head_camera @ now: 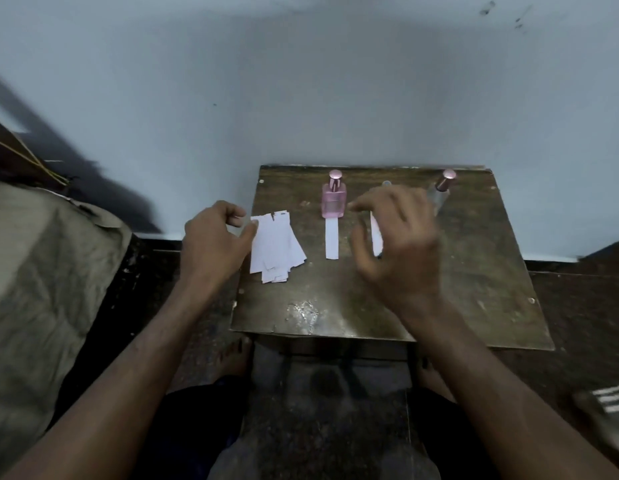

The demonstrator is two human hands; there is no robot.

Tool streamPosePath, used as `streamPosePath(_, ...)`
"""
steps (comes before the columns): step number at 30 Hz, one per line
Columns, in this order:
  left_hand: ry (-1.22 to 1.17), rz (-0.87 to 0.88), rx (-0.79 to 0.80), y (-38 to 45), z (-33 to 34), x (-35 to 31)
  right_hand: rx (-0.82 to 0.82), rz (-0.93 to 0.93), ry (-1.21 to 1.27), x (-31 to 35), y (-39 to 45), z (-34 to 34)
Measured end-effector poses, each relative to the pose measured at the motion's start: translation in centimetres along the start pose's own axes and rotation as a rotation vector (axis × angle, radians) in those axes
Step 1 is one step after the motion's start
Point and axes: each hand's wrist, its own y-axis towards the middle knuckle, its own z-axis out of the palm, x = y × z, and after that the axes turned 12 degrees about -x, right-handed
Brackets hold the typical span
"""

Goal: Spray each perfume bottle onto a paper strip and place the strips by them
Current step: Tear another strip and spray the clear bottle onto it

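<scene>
A pink perfume bottle (pixel 333 200) with a pink cap stands at the back of the small brown table (pixel 474 271); a white paper strip (pixel 331 238) lies just in front of it. A second strip (pixel 376 237) lies to its right, partly hidden by my right hand (pixel 398 244), which hovers over it with fingers spread and holds nothing. Behind that hand only the top of a middle bottle (pixel 386 183) shows. A clear bottle with a pink cap (pixel 441 190) stands at the back right. My left hand (pixel 214 242) rests at the table's left edge, thumb touching a pile of loose paper strips (pixel 275 245).
The table stands against a pale blue wall. A cloth-covered bulk (pixel 41 289) fills the left side. My bare feet (pixel 232 358) show under the table's front edge. A striped sandal (pixel 609 410) lies on the dark floor at the right.
</scene>
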Motion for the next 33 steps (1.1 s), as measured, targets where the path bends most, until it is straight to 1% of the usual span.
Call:
streamPosePath(2, -0.007, 0.008, 0.025, -0.3, 0.0, 0.4, 0.201, 0.05, 0.042, 1.5, -1.2, 2.0)
streamPosePath(4, 0.014, 0.043, 0.045, -0.6, 0.2, 0.5, 0.37, 0.109, 0.037, 2.4, -2.3, 3.9)
streamPosePath(6, 0.031, 0.068, 0.095, -0.7, 0.5, 0.6, 0.473, 0.153, 0.018, 2.7, -3.1, 5.6)
streamPosePath(9, 0.055, 0.071, 0.172, -0.6, 0.7, 0.5, 0.555, 0.162, 0.039, 3.2, -3.7, 7.4)
streamPosePath(15, 0.029, 0.064, 0.178, 0.0, 0.9, 0.9, 0.623, 0.139, 0.028, 4.2, -4.1, 9.2)
streamPosePath(19, -0.001, 0.009, 0.112, 0.8, 0.7, 1.6, 0.625, 0.174, 0.022, 4.2, -3.9, 9.6)
streamPosePath(23, 0.018, -0.016, 0.158, 1.1, 0.7, 1.9, 0.623, 0.226, 0.02, 4.3, -4.0, 9.6)
streamPosePath(27, 0.028, -0.023, 0.171, 1.0, 0.6, 1.8, 0.614, 0.237, 0.015, 4.4, -4.0, 9.8)
streamPosePath(31, -0.037, -0.105, 0.21, 1.3, 0.7, 1.8, 0.619, 0.244, 0.003, 4.4, -4.0, 9.9)
streamPosePath(33, -0.063, -0.129, 0.205, 1.5, 0.8, 1.7, 0.618, 0.246, 0.003, 4.4, -4.0, 9.9)
